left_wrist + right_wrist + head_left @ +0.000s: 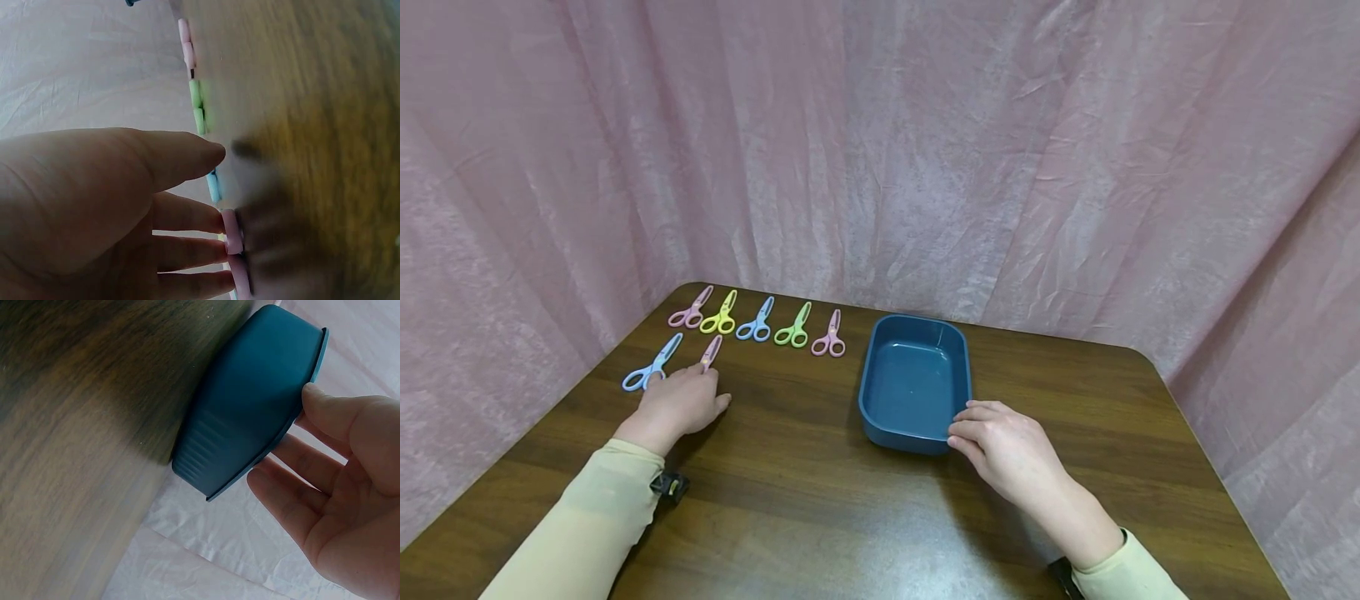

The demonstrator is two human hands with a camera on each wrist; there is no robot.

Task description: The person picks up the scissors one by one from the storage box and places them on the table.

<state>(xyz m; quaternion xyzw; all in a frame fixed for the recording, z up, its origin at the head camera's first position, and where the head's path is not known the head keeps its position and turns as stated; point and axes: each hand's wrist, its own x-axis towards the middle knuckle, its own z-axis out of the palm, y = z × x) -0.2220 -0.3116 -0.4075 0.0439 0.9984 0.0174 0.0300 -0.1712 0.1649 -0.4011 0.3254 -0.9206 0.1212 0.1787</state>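
Observation:
On the left, my left hand [681,404] reaches over pink scissors [711,352], hiding their handles in the head view. Its fingertips are right at the pink handle loops [232,231], with the fingers extended and the thumb held apart. Blue scissors [655,367] lie just left of these fingers. My right hand [1011,450] holds the near right corner of a deep blue rectangular container [917,442]. In the right wrist view its thumb is at the container's rim [322,356], and some fingertips disappear behind that edge.
Along the back left of the wooden table [797,517] lies a row of scissors: pink [691,308], yellow [718,315], blue [756,322], green [793,327] and pink [829,335]. A pink curtain [910,150] hangs behind the table and at its sides.

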